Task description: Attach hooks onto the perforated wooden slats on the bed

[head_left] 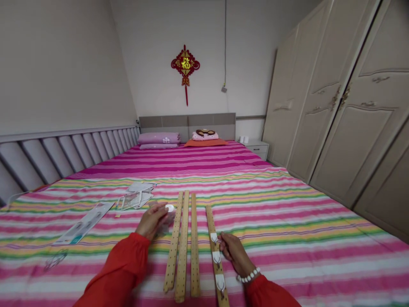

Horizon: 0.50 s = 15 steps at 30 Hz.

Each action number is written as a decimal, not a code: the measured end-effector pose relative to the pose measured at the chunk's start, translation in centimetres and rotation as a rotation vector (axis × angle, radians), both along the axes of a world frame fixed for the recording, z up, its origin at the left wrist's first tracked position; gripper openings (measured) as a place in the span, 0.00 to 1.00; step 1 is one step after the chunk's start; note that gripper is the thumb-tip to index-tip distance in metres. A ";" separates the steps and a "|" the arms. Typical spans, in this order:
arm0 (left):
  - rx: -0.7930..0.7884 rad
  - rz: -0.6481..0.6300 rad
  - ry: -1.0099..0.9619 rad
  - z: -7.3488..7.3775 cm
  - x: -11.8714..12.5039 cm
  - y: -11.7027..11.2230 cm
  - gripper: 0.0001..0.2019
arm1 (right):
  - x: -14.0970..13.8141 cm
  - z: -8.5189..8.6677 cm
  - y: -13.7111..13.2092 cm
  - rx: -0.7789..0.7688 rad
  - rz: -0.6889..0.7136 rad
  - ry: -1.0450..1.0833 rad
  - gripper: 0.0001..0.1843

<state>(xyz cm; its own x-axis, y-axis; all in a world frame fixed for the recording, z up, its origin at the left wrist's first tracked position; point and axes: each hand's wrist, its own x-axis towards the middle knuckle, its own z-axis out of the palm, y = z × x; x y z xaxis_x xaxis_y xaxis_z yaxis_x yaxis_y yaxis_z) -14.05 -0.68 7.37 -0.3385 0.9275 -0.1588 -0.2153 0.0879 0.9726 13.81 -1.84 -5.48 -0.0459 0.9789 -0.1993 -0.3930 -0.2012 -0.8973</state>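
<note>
My left hand (152, 219) is closed, pinching a small white round piece (169, 208) between thumb and fingers. Crumpled clear plastic (164, 225) shows beneath that hand. Three wooden strips with small holes lie side by side: a left strip (173, 251), a middle strip (182, 251) and a right strip (194, 251). A fourth wooden strip (210, 219) carries a row of white hooks: an upper hook (214, 238), a middle hook (217, 258) and a lower hook (220, 282). My right hand (234, 251) has its fingers curled together beside the upper hook; what they grip is hidden.
On the striped bedspread (306, 251) left of my hands lie a long printed packaging card (84, 224), a pile of clear and white wrappers (139, 195) and a thin wire-like tangle (56, 259). Folded bedding (159, 138) sits near the headboard (166, 123). Wardrobes (345, 132) stand at right.
</note>
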 end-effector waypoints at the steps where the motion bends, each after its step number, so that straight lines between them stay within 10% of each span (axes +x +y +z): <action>1: -0.016 -0.035 -0.060 -0.4 1.1 -0.2 0.11 | 0.0 0.0 0.0 -0.002 -0.003 0.005 0.23; 15: -0.145 -0.205 -0.400 -5.1 12.4 -0.8 0.07 | 1.0 3.6 0.5 0.094 -0.038 -0.012 0.18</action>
<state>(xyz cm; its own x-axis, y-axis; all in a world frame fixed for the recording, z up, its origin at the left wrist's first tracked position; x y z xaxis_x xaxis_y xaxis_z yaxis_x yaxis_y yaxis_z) -1.62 -1.43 2.26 -0.0360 0.9275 -0.3722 -0.5347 0.2968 0.7912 14.84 -1.32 -1.90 -0.0070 0.9942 -0.1070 -0.3875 -0.1013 -0.9163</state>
